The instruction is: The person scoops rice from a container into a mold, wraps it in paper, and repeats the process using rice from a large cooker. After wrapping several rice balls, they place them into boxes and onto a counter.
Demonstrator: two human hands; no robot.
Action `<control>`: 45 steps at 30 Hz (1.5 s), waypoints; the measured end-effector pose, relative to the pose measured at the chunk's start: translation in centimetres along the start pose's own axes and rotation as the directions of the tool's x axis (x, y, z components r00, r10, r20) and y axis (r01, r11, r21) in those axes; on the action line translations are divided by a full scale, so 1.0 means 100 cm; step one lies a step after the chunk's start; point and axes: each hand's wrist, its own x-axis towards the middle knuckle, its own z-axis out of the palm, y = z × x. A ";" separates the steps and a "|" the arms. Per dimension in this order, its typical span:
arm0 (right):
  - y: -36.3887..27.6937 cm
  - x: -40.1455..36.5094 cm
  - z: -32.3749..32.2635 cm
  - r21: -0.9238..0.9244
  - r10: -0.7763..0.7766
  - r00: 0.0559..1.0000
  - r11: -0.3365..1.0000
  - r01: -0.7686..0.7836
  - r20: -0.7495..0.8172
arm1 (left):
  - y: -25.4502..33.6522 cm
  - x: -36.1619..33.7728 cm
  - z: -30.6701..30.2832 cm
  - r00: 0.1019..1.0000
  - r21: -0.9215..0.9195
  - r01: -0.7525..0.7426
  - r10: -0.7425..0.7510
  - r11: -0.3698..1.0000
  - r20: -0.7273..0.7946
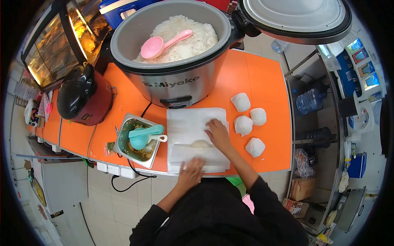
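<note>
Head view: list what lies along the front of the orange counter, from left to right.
red cooker with black lid → metal tray holding a teal scoop → white paper sheets → four wrapped white bundles

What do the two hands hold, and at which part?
Nothing is gripped: the left hand presses the white paper sheet at its folded near edge, the right hand at its middle, beside the white rice mound.

Orange worktop (262,74), pale tiled floor (111,209), lit glass display case (53,49) left, cluttered metal shelving (324,135) right.
</note>
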 end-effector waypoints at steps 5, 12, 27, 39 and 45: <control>0.006 0.048 0.021 -0.109 -0.077 0.973 0.989 0.102 0.218 | 0.021 0.013 0.001 0.995 -0.048 -0.001 0.006 0.999 0.100; -0.003 0.067 0.009 0.052 -0.050 0.739 0.998 0.019 0.672 | 0.033 0.025 -0.008 0.964 -0.171 0.226 -0.194 0.959 0.183; -0.089 -0.099 0.008 0.085 -0.011 0.997 0.996 0.005 0.076 | -0.023 0.000 0.009 0.918 -0.502 0.366 -0.216 0.783 0.332; -0.050 -0.137 0.016 0.152 0.243 0.970 0.959 -0.240 0.004 | -0.052 0.019 -0.019 0.983 -0.108 0.180 -0.177 0.978 0.041; -0.039 -0.115 -0.001 0.303 0.407 0.909 0.858 -0.415 0.092 | -0.088 0.049 -0.026 0.956 -0.457 0.136 0.004 0.879 0.293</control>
